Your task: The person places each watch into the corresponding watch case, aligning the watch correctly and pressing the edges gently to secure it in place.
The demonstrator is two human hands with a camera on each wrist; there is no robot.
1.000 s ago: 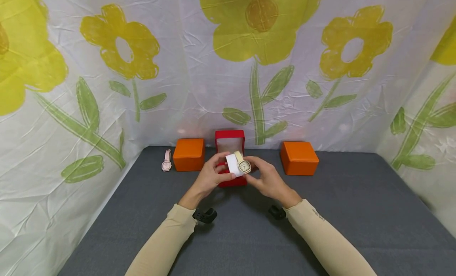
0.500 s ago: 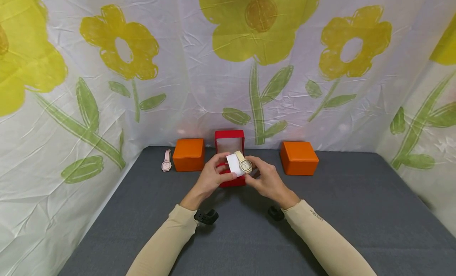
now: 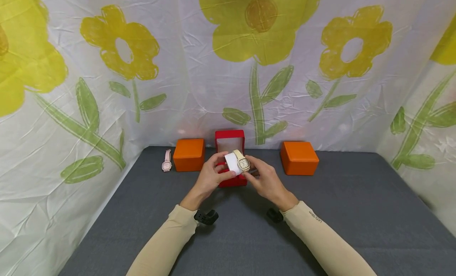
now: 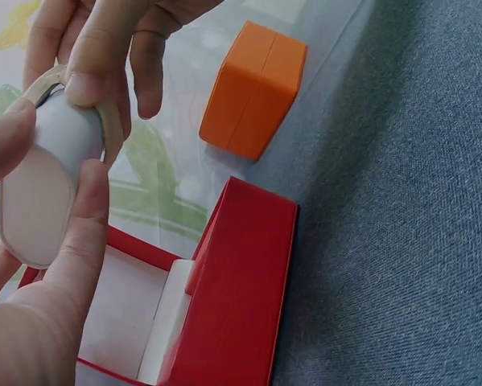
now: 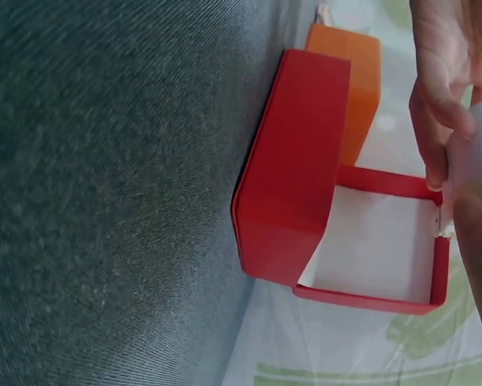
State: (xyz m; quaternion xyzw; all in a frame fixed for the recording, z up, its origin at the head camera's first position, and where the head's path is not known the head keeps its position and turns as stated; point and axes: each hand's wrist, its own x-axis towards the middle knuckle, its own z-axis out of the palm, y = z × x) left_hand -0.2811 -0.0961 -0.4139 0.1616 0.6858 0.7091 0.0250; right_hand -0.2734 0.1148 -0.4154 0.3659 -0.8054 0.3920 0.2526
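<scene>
My left hand [image 3: 218, 170] holds a white watch cushion [image 3: 231, 164] just above an open red box [image 3: 233, 182], whose lid [image 3: 229, 137] stands upright. A cream watch [image 3: 244, 163] with a square gold face is wrapped round the cushion. My right hand [image 3: 255, 170] pinches the watch strap on the cushion's right side. In the left wrist view my left thumb [image 4: 80, 233] lies along the cushion [image 4: 43, 185], and right-hand fingers [image 4: 104, 40] press on the cream strap [image 4: 112, 133]. The red box [image 4: 241, 273] below has a pale, bare inside.
Two shut orange boxes [image 3: 189, 154] [image 3: 298, 157] flank the red box at the back of the grey cloth [image 3: 356, 212]. A pink watch [image 3: 166, 161] lies flat left of the left orange box. Flowered sheets [image 3: 107, 90] wall in the back and sides.
The cushion with the watch has shifted slightly up and to the left between the hands. The right hand has crept a little towards the box. The boxes have not moved.
</scene>
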